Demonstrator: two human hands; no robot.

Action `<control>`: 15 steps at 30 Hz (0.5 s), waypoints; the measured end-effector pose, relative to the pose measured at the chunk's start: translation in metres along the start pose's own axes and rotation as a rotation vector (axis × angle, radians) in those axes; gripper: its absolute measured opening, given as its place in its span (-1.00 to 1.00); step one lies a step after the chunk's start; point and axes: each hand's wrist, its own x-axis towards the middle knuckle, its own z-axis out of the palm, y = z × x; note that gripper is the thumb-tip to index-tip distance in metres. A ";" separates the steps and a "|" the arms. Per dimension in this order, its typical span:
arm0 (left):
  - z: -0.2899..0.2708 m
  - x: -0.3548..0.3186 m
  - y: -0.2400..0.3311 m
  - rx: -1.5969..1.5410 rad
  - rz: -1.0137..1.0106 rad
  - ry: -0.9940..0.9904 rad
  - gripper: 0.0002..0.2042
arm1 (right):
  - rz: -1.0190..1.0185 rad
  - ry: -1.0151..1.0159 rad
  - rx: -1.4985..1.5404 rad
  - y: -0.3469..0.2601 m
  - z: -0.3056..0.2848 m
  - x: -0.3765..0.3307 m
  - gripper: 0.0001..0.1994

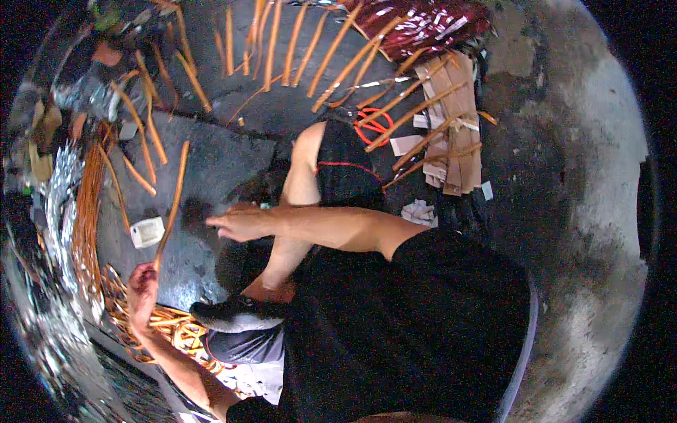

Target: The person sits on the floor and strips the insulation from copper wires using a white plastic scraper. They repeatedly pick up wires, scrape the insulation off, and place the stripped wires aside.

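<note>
My left hand (143, 283) is closed around the lower end of a long orange-brown stick (173, 206), which stands up away from it over the grey floor. Reaching across my bent leg, my right hand (243, 223) has its index finger stretched out toward the stick, with a gap between them and nothing visible in the fingers. A small white square dish (147, 233) lies just left of the held stick. Below my left hand is a tangled heap of yellow-orange strips (185, 331). A bundle of thin brown strands (88, 218) lies left of the dish.
Several similar sticks (293, 46) fan out in an arc at the far side. Red-handled scissors (374, 127) and flat cardboard strips (458, 166) lie right of my knee, near crumpled white paper (419, 213). Shiny maroon foil (423, 28) sits far off; silver strips (60, 218) line the left.
</note>
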 end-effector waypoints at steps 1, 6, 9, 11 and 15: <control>-0.008 0.008 0.020 -0.239 0.048 -0.022 -0.82 | -0.063 0.084 -0.024 0.000 0.006 -0.001 -0.59; -0.012 0.044 0.196 -0.122 0.276 0.102 -0.62 | -0.196 0.090 -0.062 0.014 0.055 0.013 -0.57; 0.018 0.088 0.302 0.088 0.477 0.070 -0.69 | -0.215 0.091 -0.005 0.008 0.049 0.013 -0.56; 0.078 0.144 0.370 -0.041 0.486 -0.092 -0.68 | -0.219 0.227 0.003 0.024 0.056 0.010 -0.56; 0.202 0.199 0.508 -0.396 0.749 -0.392 -0.70 | -0.094 0.117 0.058 0.017 0.026 0.002 -0.57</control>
